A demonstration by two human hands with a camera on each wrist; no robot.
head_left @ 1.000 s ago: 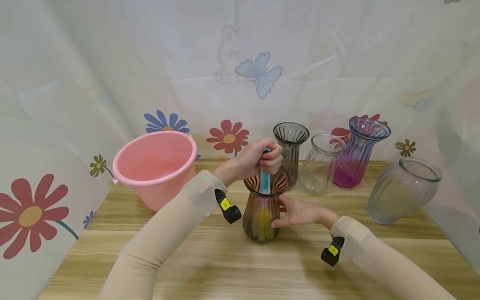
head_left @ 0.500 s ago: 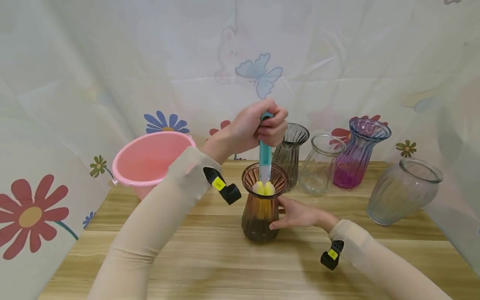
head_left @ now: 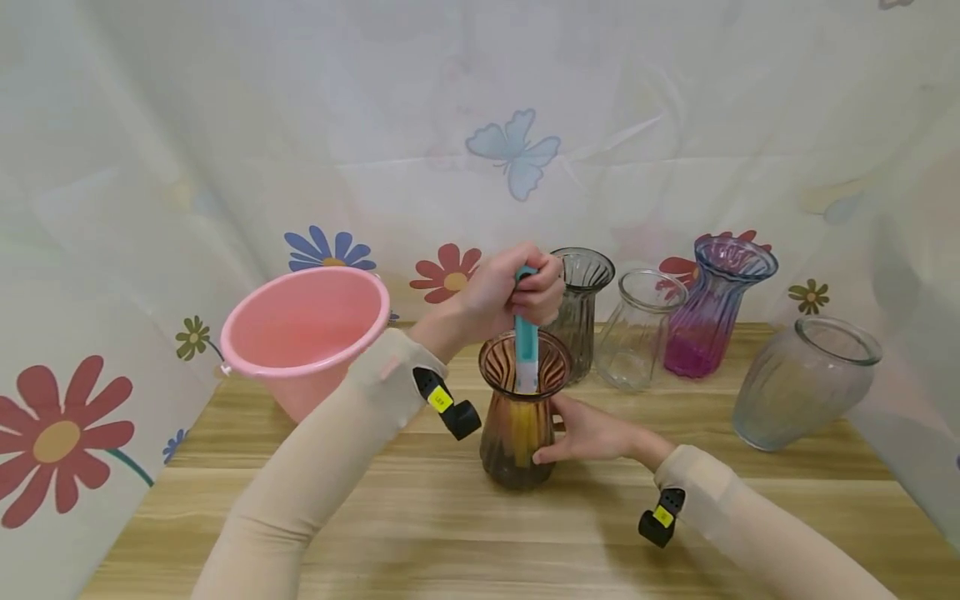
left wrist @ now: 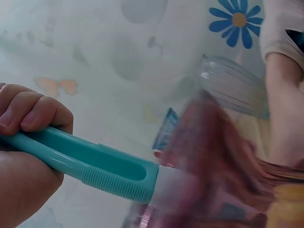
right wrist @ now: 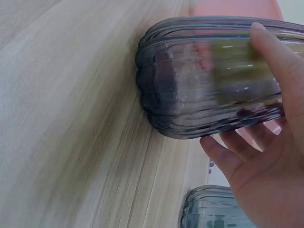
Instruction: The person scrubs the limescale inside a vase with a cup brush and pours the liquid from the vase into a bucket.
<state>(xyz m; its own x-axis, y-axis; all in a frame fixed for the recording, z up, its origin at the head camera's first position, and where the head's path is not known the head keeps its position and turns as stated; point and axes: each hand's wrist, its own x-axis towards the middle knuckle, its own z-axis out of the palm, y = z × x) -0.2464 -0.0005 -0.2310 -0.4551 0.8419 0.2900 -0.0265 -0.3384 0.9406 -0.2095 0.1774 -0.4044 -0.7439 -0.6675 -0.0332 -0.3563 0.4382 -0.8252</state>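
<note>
In the head view my left hand (head_left: pixel 513 287) grips the teal handle of a sponge bottle brush (head_left: pixel 527 342) from above. The brush's white neck sits in the mouth of a reddish-brown ribbed glass vase (head_left: pixel 497 446), and its yellow sponge head shows through the glass. The vase stands upright on the table. My right hand (head_left: pixel 592 429) holds its right side, thumb in front and the other fingers partly hidden behind. Close up in the left wrist view, curled fingers wrap the handle (left wrist: pixel 109 164). In the right wrist view, thumb and fingers span the vase body (right wrist: pixel 180 85).
A pink bucket (head_left: pixel 307 367) stands at the left. Behind and to the right are a grey vase (head_left: pixel 573 333), a clear one (head_left: pixel 630 350), a blue-purple one (head_left: pixel 705 325) and a pale rounded jar (head_left: pixel 802 383). A patterned sheet hangs behind the wooden table (head_left: pixel 450 533).
My left hand rises, drawing the sponge head up to the vase's mouth, then pushes it partway back down inside. The right hand stays on the vase.
</note>
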